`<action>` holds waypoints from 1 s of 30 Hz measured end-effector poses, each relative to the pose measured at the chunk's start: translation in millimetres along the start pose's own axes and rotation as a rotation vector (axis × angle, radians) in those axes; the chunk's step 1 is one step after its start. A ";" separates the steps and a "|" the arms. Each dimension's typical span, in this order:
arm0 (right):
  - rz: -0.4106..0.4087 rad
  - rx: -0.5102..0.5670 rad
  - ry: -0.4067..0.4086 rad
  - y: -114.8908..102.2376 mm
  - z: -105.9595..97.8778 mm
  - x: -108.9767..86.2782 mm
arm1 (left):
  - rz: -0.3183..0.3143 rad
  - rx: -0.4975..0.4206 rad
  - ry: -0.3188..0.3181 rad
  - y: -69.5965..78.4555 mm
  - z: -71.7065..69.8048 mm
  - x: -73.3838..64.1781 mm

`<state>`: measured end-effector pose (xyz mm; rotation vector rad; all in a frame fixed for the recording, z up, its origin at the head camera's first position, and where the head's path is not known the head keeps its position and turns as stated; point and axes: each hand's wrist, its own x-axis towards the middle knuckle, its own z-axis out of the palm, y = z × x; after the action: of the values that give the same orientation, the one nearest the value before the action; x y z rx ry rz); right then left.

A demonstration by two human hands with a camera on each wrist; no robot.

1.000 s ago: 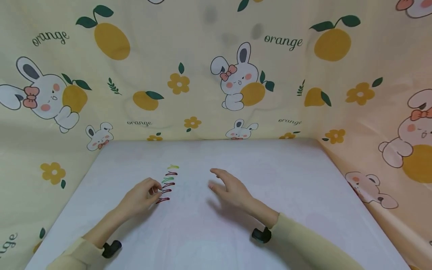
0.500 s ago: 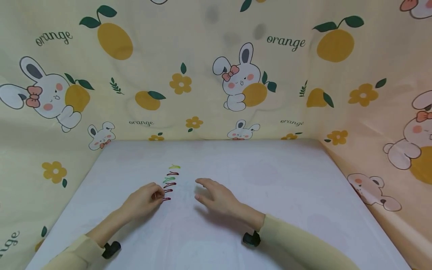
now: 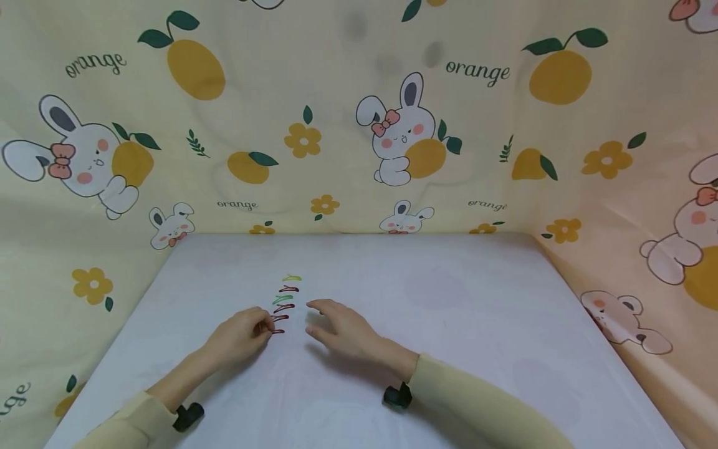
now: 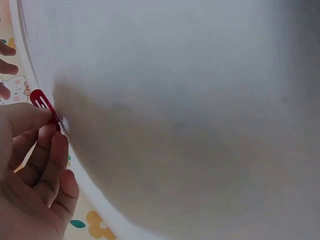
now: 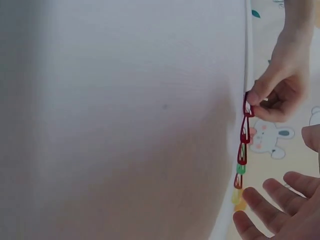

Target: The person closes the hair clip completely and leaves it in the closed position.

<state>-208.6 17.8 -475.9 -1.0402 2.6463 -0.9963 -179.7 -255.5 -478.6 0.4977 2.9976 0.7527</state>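
Observation:
A row of snap hair clips runs away from me on the table, from a yellow hair clip (image 3: 291,278) at the far end past a green hair clip (image 3: 283,300) to dark red ones. My left hand (image 3: 240,333) pinches the nearest red hair clip (image 4: 44,101) between thumb and fingertips, its rounded end sticking out in the left wrist view. Right of the row, my right hand (image 3: 344,330) holds nothing, its thumb and fingers spread apart and pointing at the clips. The right wrist view shows another dark red hair clip (image 5: 245,131) just beyond the pinched one.
A white table (image 3: 477,349) carries the row left of its middle. Behind it and along both sides hangs a cream curtain (image 3: 336,75) printed with rabbits and oranges. Each wrist wears a black camera (image 3: 397,396).
My right hand has moved left, close to the row. The left hand has come down slightly toward me onto the nearest red hair clip. The other clips stay in their row.

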 end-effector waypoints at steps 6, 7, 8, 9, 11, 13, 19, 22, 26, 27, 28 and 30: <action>0.019 0.004 -0.003 -2.8 6.7 7.3 | 0.012 -0.010 0.034 -1.2 3.0 -1.0; 0.019 0.003 -0.004 -3.0 7.5 8.5 | 0.014 -0.016 0.046 -1.1 3.4 -1.2; 0.017 0.002 -0.005 -3.1 8.3 10.0 | 0.016 -0.021 0.059 -0.9 3.8 -1.4; 0.016 0.004 -0.006 -3.5 8.9 11.3 | 0.018 -0.023 0.072 -0.8 4.3 -1.5; 0.010 0.009 -0.006 -3.8 10.7 14.2 | 0.031 -0.027 0.102 0.3 4.9 -1.6; 0.007 0.020 -0.005 -4.7 12.3 16.9 | 0.042 -0.033 0.129 1.9 5.3 -1.4; -0.019 0.034 0.025 -7.3 18.5 22.8 | 0.095 -0.048 0.205 8.3 6.2 1.3; -0.044 0.040 0.064 -8.0 21.4 24.6 | 0.138 -0.055 0.240 11.0 6.6 3.6; -0.064 0.061 0.119 -9.5 23.7 26.3 | 0.164 -0.069 0.258 13.3 7.3 6.7; -0.063 0.070 0.130 -10.1 24.0 26.7 | 0.164 -0.074 0.260 13.9 7.5 7.1; -0.061 0.078 0.142 -10.9 24.0 26.8 | 0.163 -0.077 0.262 14.6 7.6 7.5; -0.052 0.096 0.159 -12.5 23.6 26.6 | 0.162 -0.085 0.263 15.7 7.7 7.9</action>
<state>-213.6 -18.8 -483.3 -1.0549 2.6756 -1.2530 -181.8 -236.4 -477.7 0.6967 3.1730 1.0284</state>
